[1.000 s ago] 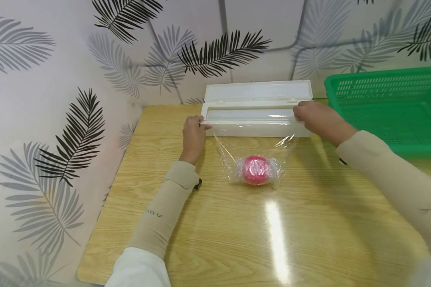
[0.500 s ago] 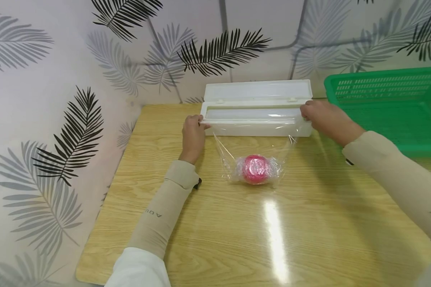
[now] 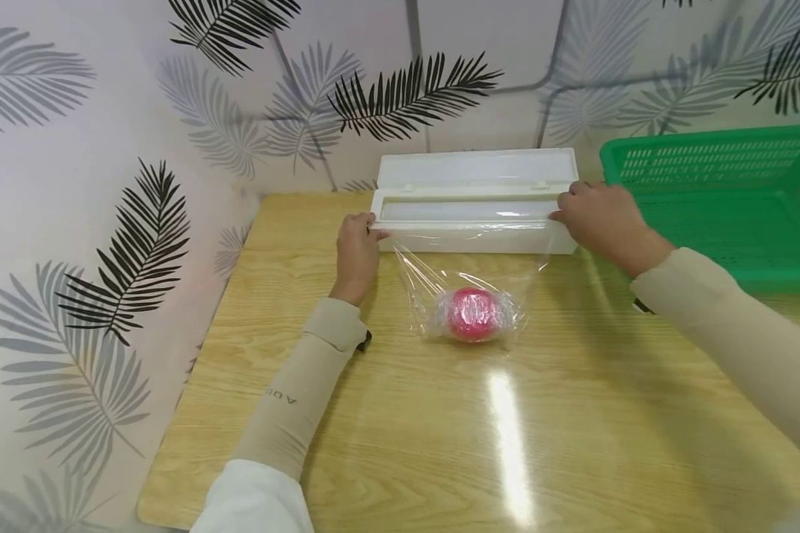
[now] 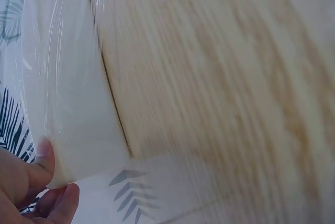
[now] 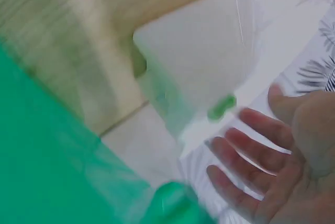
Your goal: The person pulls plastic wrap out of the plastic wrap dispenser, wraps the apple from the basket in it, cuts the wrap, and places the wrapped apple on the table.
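A long white cling film dispenser box (image 3: 480, 240) lies at the back of the table with its lid raised, the film roll (image 3: 467, 212) inside. Clear film (image 3: 433, 274) hangs over its front edge and reaches down to a round pink thing (image 3: 473, 314) wrapped in film. My left hand (image 3: 358, 255) grips the box's left end, thumb at the front in the left wrist view. At the right end my right hand (image 3: 603, 222) has its fingers spread and loosely bent in the right wrist view, beside a small green slider (image 5: 222, 107) on the box; they hold nothing.
A green plastic basket (image 3: 713, 277) stands at the back right, close to my right forearm. Behind the wooden table (image 3: 400, 444) is a wall with leaf-patterned covering (image 3: 440, 44). The table's left edge runs along the wall.
My right hand has shifted slightly right along the box, and its fingers have loosened. The film now sags in more creases near the pink thing. My left hand stays on the box.
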Tool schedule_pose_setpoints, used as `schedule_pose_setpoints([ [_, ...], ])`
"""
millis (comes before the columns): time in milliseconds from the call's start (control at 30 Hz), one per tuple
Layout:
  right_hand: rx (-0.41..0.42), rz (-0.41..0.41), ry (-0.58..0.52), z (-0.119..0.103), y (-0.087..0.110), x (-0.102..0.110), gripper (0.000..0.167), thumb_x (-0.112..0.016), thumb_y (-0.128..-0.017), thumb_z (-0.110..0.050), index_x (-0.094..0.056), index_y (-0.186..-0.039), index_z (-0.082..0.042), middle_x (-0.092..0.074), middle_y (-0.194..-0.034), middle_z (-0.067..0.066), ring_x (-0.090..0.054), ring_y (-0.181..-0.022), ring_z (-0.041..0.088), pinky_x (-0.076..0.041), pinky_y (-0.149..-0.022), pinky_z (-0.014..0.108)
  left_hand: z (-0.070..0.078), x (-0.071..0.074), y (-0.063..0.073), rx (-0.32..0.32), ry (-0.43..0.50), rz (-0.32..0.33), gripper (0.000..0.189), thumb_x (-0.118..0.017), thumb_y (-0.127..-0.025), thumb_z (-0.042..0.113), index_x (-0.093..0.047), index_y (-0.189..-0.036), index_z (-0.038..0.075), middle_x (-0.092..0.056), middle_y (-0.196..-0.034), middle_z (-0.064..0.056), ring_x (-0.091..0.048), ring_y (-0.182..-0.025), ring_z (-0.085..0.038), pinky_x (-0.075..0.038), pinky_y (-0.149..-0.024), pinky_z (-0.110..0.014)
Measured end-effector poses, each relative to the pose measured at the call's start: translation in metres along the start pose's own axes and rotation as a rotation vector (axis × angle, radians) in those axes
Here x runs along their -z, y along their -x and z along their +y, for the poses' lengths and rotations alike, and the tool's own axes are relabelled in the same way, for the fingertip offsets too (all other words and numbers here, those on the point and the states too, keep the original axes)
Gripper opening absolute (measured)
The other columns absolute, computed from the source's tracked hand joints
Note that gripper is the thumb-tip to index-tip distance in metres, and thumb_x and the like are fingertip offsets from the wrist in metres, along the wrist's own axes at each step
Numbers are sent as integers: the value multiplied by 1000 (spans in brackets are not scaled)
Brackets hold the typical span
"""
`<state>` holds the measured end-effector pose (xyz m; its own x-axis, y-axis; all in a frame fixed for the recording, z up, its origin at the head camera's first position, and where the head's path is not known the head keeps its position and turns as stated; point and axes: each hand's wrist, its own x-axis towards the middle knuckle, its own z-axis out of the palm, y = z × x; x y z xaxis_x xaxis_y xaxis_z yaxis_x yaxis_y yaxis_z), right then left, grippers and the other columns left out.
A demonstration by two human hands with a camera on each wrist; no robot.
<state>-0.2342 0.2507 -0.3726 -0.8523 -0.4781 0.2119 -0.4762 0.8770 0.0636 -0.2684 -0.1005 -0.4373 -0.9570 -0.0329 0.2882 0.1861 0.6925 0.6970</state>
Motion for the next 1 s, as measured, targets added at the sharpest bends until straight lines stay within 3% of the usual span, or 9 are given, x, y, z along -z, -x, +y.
schedule_pose_setpoints([
  [133,-32,-47,-79,-6,-7,-5,33,-69,-84,-23,-62,-100,4,-62,-87,20,-59,-75,36,-51,-57,46,0,1,-2,-5,-16,0,39,-65,-84,12,-59,-115,-10,-56,-99,-18,-56,-82,-19,-49,-63,-22],
  [300,-98,-95,-206,-5,-10,-12,20,-71,-83,-17,-65,-92,-1,-64,-87,13,-61,-79,32,-50,-58,43,-1,3,-3,-19,-23,-27,40,-65,-84,15,-59,-116,-8,-57,-99,-17,-54,-83,-19,-48,-64,-24],
  [467,-100,-53,-255,-4,-10,-16,13,-70,-83,-15,-65,-87,-4,-66,-85,10,-60,-78,29,-49,-58,42,-6,10,-5,-26,-11,-83,43,-65,-85,19,-58,-119,-6,-56,-101,-14,-50,-83,-19,-46,-67,-25],
  [633,-74,20,-258,-5,-9,-18,8,-70,-83,-11,-65,-81,-6,-66,-80,7,-59,-73,26,-49,-55,40,-10,14,-8,-30,20,-127,46,-66,-84,24,-57,-121,-3,-56,-112,-14,-54,-94,-19,-48,-77,-24],
  [800,-78,-1,-294,-5,-8,-16,5,-67,-86,-10,-65,-83,-6,-66,-82,8,-59,-76,25,-50,-62,40,-14,16,-8,-74,51,-137,41,-67,-84,23,-60,-118,1,-54,-121,-11,-54,-105,-22,-50,-80,-25],
  [900,-92,-27,-350,-3,-6,-13,5,-66,-87,-10,-65,-87,-5,-66,-85,9,-60,-78,25,-49,-69,41,-14,19,-7,-136,131,-161,34,-66,-85,22,-64,-114,5,-54,-123,-8,-50,-113,-20,-49,-85,-26],
  [1000,-105,-51,-409,-2,-3,-8,5,-64,-88,-8,-65,-90,-4,-66,-87,10,-60,-81,25,-49,-72,41,-16,23,-4,-154,291,-216,29,-64,-88,21,-65,-112,5,-57,-120,-4,-49,-113,-15,-47,-89,-26],
])
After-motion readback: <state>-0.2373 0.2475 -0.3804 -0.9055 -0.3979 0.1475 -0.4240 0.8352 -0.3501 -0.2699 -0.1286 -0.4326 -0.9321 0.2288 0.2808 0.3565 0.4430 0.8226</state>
